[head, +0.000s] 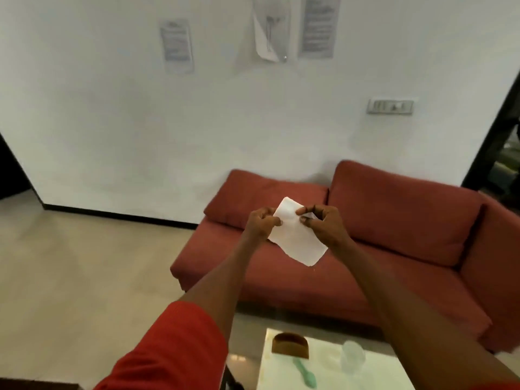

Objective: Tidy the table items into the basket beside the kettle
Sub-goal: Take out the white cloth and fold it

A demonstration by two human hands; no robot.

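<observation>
White paper napkin (292, 235) held up in air, above red sofa (394, 235), far from tabletop (323, 370). Left hand (260, 223) pinches napkin's left edge, fingers curled. Right hand (323, 223) pinches its right side, thumb and forefinger. On near tabletop: brown holder (289, 346), green spoon (305, 372), clear cup (353, 358).

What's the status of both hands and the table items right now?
Left hand and right hand pinch a white napkin, held up. Green spoon, clear cup, brown holder on table. Basket unseen.
</observation>
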